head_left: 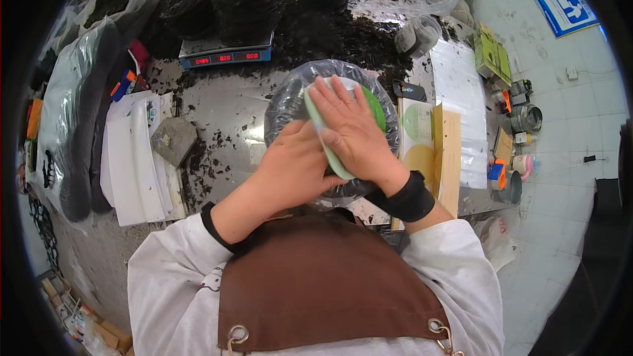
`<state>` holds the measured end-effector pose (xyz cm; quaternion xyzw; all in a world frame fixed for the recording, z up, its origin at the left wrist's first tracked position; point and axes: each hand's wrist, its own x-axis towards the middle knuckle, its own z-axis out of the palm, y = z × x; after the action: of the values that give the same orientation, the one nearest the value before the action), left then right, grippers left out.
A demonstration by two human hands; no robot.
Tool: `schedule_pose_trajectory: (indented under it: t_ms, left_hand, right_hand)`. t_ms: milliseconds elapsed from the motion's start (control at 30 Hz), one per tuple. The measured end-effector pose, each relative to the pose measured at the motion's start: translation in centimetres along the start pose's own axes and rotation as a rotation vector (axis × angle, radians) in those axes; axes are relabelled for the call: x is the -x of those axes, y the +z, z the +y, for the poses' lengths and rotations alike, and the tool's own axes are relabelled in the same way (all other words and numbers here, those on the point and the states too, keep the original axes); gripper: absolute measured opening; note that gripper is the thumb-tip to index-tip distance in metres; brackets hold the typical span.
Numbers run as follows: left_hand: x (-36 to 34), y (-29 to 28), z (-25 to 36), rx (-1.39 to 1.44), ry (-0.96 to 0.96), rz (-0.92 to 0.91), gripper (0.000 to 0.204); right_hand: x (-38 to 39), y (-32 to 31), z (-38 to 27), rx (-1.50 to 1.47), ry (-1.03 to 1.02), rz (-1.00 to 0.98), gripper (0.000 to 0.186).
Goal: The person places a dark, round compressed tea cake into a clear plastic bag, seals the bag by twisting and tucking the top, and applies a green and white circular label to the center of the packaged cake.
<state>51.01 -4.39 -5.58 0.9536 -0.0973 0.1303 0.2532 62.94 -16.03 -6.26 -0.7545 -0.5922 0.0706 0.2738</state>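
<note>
In front of my apron lies a round clear plastic bag point(280, 102) with dark contents, probably the same dark sheet material as the stacks behind. A white and green label point(374, 107) rests on top, and a pale green strip point(335, 158), perhaps its raised edge, stands between my hands. My right hand point(353, 128) lies flat on the label, fingers stretched out. My left hand point(293, 161) is bent, with curled fingers and its thumb against the strip's lower end. It seems to grip the strip, though its fingertips are hidden.
A blue scale point(227, 58) bears a tall stack of dark round sheets point(247, 0), amid loose dark flakes. At left are white papers point(135, 158), a stone block point(175, 140) and long plastic-wrapped bundles point(72, 125). Printed labels point(417, 125) and a clear jar point(419, 34) sit at right.
</note>
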Motion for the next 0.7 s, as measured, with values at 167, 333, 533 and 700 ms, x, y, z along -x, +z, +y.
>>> schedule_pose_trajectory:
  t_ms: [167, 333, 533, 700]
  left_hand:
    - [2.9, -1.4, -3.3, 0.061, 0.177, 0.011, 0.064]
    - [3.4, 4.4, -5.0, 0.173, -0.306, 0.276, 0.109]
    - [4.2, 3.1, -6.4, 0.423, -0.233, 0.144, 0.086]
    - [9.0, 16.1, -20.5, 1.077, -1.252, -0.022, 0.064]
  right_hand:
    - [0.3, -0.5, 1.1, 0.356, 0.105, -0.046, 0.067]
    - [-1.0, -0.8, 0.1, 0.450, 0.038, -0.050, 0.062]
    - [1.0, -4.0, 0.2, 0.430, 0.030, -0.229, 0.066]
    - [7.3, -6.6, 6.2, 0.301, 0.284, -0.088, 0.063]
